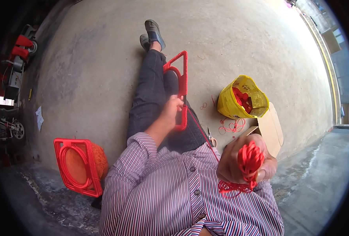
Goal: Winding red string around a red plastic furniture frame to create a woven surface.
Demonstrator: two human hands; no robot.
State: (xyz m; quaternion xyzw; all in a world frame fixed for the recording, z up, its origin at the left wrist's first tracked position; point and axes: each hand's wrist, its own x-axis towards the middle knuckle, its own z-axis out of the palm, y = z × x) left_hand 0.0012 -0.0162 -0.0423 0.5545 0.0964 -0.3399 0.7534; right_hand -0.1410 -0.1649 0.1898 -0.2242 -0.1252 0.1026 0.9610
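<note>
A left hand [171, 112] pinches the side of a red frame [184, 84], held on edge over the outstretched legs [146, 90], its long axis pointing toward the shoes [154, 33]. The left forearm angles forward and inward. Beside the torso, the right hand [230, 157] closes around a red cord bundle [250, 159]; one strand runs to the frame. A yellow bag [227, 103] stands on the floor, right of the legs.

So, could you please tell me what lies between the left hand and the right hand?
In the head view, a thin red cord runs from beside the left hand toward the right hand, over dark trousers.
</note>
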